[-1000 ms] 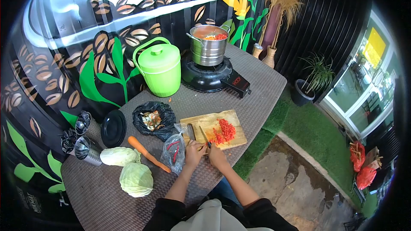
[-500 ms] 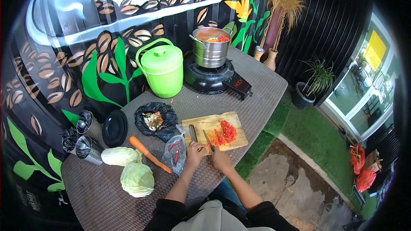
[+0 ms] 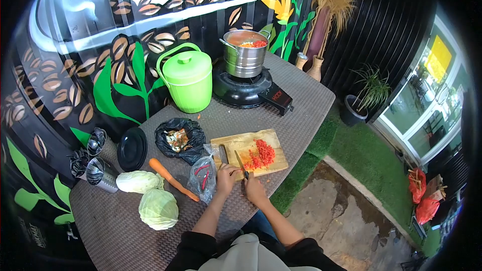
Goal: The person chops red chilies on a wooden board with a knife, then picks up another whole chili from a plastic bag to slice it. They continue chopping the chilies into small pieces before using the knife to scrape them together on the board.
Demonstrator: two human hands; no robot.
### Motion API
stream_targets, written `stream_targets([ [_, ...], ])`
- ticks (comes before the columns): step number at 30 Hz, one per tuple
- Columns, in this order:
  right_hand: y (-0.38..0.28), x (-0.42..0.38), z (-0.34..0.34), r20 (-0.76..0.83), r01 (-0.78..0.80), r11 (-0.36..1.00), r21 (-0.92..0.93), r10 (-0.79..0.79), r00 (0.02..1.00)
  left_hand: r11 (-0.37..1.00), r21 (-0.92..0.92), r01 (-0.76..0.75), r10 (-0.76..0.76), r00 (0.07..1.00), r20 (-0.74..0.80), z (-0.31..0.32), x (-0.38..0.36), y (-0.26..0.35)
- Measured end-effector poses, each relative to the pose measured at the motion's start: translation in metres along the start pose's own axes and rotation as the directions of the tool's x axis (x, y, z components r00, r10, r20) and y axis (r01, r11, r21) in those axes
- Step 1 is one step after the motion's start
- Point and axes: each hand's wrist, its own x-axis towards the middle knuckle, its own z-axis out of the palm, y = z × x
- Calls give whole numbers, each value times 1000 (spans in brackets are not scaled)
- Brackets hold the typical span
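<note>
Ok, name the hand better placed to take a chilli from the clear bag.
Likely the left hand: it is beside the clear bag with the red chillies, though its fingers seem to pinch a small red piece. The right hand is farther off and grips the knife.

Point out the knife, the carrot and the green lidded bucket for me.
Knife (image 3: 238, 158): head view, on the blade.
Carrot (image 3: 173, 181): head view, middle of its length.
Green lidded bucket (image 3: 191, 90): head view, front wall below the lid.

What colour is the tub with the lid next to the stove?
Bright lime green, lid included; the tub shows best in the head view.
</note>
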Motion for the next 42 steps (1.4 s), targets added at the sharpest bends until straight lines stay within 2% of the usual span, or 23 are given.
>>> stream_targets([
  [4, -5, 11, -10, 44, -18, 1000, 21, 17, 999, 999, -37, -16, 16, 1000, 2, -1, 0, 1],
  [7, -4, 9, -13, 79, 24, 999, -34, -21, 997, 1000, -16, 2, -2, 1000, -31, -2, -1, 3],
  [9, -3, -1, -4, -42, 27, 997, -76, -30, 999, 999, -30, 39, -40, 999, -19, -2, 0, 4],
  [10, -4, 1, -4, -40, 26, 997, -79, -29, 999, 999, -31, 42, -42, 999, -19, -2, 0, 5],
  [12, -7, 7, -2, 35, -28, 998, -59, 30, 999, 993, -72, 98, -100, 995, -27, -2, -1, 5],
  [15, -3, 25, -13, 74, 16, 996, -85, -10, 997, 992, -61, 112, -113, 994, -15, -3, -2, 4],
  [18, -2, 15, -15, 76, 30, 993, -115, -22, 997, 999, 25, 22, -21, 1000, -13, -4, -1, 5],
  [23, 1, 7, 3, 8, -2, 990, -144, 3, 1000, 1000, 13, -4, 4, 1000, -4, -6, 2, 8],
  [25, 2, 15, -1, 13, 32, 997, -74, -31, 999, 1000, 2, -16, 16, 1000, 3, -4, -2, 4],
  [29, 13, 17, -3, 32, 119, 991, -54, -118, 993, 999, 16, -40, 40, 999, -9, -2, -1, 3],
  [31, 8, 3, -1, -76, 109, 991, -80, -115, 990, 999, 3, -42, 42, 999, -21, -3, 0, 2],
  [32, 4, 1, -1, -76, 109, 991, -82, -116, 990, 999, 6, -38, 38, 999, -10, -2, 1, 1],
  [34, -3, -1, 0, 5, -40, 998, -44, 40, 999, 1000, 9, -29, 29, 1000, 3, -2, 0, 3],
  [41, 3, 20, 0, 48, 20, 999, -25, -19, 999, 999, 26, -26, 26, 1000, -15, -2, -2, 4],
  [42, 3, 13, 2, 6, 28, 999, -41, -28, 1000, 999, 32, -23, 23, 1000, -17, -2, -2, 4],
])
